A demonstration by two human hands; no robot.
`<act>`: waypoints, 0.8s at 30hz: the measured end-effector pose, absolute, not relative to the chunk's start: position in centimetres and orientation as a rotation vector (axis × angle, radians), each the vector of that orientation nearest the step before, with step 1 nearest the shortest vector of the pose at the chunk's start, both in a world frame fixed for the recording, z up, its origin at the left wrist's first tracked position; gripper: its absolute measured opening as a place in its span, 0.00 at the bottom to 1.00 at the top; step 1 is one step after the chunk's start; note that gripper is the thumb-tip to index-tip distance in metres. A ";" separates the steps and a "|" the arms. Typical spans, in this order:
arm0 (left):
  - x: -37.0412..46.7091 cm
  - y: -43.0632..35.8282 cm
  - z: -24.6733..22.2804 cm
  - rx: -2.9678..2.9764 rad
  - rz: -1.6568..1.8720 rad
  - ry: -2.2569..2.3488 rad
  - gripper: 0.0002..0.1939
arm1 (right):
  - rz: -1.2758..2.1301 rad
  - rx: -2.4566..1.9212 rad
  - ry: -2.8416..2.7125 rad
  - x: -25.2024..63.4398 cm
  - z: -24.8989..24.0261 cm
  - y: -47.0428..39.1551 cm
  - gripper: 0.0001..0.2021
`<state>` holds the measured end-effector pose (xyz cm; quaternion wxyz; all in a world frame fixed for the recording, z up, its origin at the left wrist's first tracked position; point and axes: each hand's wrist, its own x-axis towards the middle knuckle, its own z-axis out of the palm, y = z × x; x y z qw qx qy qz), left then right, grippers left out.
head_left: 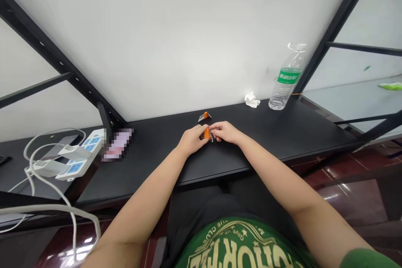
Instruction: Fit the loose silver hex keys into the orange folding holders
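Near the middle of the black table (150, 146), my left hand (191, 139) is closed round an orange holder (207, 133) with several thin metal keys in it. My right hand (225, 131) touches the holder's right side, its fingers pressed together at the metal keys (212, 136); whether one key is pinched there is too small to tell. A second orange holder (206, 115) with metal keys lies just behind my hands, touched by neither.
A white power strip (91, 144) with plugs and looping cables is at the left, beside a blurred pinkish item (118, 144). Crumpled white tissue (251, 100) and a clear bottle with a green label (288, 76) stand at the back right, near black metal frame bars.
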<state>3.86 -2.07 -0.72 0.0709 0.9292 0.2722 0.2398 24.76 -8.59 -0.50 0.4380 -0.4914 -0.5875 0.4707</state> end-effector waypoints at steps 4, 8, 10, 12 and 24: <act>3.8 -2.0 -0.6 2.808 0.696 0.832 0.19 | 1.206 -1.167 -1.311 24.8 -0.8 -8.3 0.10; 3.7 -1.8 -0.9 2.830 0.714 0.822 0.18 | 1.245 -1.115 -1.264 24.8 -0.8 -8.3 0.12; 3.6 -1.7 -1.1 2.855 0.703 0.803 0.18 | 1.240 -1.142 -1.275 24.7 -0.8 -8.3 0.12; 3.6 -1.6 -1.1 2.884 0.690 0.792 0.18 | 1.223 -1.174 -1.280 24.6 -0.9 -8.3 0.11; 3.9 -2.3 -0.7 2.940 0.579 0.735 0.16 | 1.413 -1.193 -1.106 25.2 0.5 -8.9 0.12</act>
